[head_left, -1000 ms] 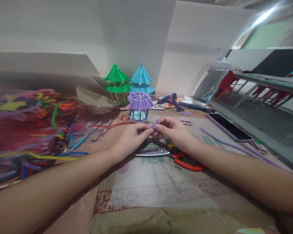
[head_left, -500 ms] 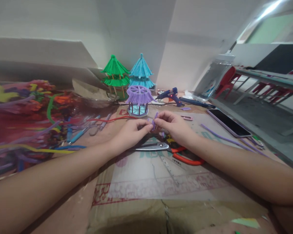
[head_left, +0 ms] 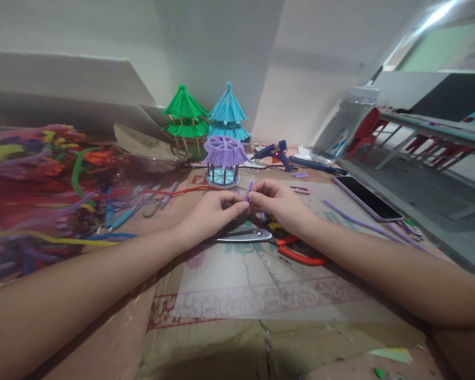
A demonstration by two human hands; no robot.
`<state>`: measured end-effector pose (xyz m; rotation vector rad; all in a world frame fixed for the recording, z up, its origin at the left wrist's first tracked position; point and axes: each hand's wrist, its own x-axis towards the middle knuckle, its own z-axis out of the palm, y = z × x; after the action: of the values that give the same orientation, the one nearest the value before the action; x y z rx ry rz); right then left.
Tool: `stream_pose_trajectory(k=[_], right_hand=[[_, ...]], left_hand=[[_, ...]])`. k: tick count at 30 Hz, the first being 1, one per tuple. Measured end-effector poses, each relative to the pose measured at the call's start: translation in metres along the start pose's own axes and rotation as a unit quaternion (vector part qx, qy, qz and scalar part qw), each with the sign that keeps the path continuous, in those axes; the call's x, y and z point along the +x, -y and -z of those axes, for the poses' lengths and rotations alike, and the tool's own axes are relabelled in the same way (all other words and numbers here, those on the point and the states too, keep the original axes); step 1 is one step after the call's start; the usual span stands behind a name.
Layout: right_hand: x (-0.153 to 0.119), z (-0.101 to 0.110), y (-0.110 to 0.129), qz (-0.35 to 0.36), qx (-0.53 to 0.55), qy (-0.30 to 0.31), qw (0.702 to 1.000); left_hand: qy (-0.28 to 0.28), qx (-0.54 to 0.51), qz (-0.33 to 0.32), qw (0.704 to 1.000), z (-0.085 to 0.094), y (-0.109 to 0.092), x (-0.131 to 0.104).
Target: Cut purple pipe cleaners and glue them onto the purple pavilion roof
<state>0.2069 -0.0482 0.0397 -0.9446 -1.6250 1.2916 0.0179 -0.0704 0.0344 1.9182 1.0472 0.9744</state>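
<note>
Between my fingertips is a short piece of purple pipe cleaner (head_left: 249, 189). My right hand (head_left: 279, 203) pinches it with thumb and forefinger. From the left, the thumb and forefinger of my left hand (head_left: 214, 211) close on its lower end, the fingertips of both hands almost touching. Just beyond them stands a small purple pavilion (head_left: 225, 153) with a fringed roof, an open spoked top and a pale blue base. Under my hands lie scissors (head_left: 253, 236) with red-orange handles, partly hidden by my right hand.
Behind stand a green pavilion (head_left: 185, 111) and a blue pavilion (head_left: 228, 108). A blue glue gun (head_left: 275, 152) lies right of them. Colourful pipe cleaners (head_left: 35, 184) heap at left. A phone (head_left: 368, 199) and loose purple pipe cleaners (head_left: 352, 219) lie at right, near a clear plastic jar (head_left: 344, 126).
The purple piece now stands a little more upright between my fingertips. Both hands stay nearly in place, and the whole view has shifted slightly.
</note>
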Motion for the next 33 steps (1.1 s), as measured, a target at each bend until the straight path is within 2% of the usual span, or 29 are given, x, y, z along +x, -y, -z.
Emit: stream_pose_trajectory(k=[9, 14, 19, 23, 27, 33], right_hand=[[-0.001, -0.002, 0.003, -0.011, -0.035, 0.016, 0.999], [-0.002, -0.003, 0.006, -0.027, -0.065, 0.021, 0.997], [-0.002, -0.002, 0.005, -0.006, -0.071, 0.010, 0.997], [-0.003, -0.002, 0.007, 0.004, -0.075, 0.011, 0.997], [-0.004, -0.004, 0.010, 0.002, -0.075, 0.015, 0.997], [-0.004, -0.005, 0.010, 0.001, -0.054, 0.030, 0.998]], left_hand=[[0.027, -0.010, 0.041, 0.999, 0.005, 0.001, 0.003], [0.042, -0.020, 0.028, 0.999, 0.005, 0.004, 0.004], [0.045, -0.024, -0.003, 0.999, 0.002, 0.003, 0.002], [0.031, 0.007, -0.029, 0.999, 0.000, -0.002, 0.000], [-0.007, 0.065, -0.055, 0.996, 0.000, -0.005, -0.002], [-0.035, 0.109, -0.067, 0.991, 0.000, -0.005, -0.002]])
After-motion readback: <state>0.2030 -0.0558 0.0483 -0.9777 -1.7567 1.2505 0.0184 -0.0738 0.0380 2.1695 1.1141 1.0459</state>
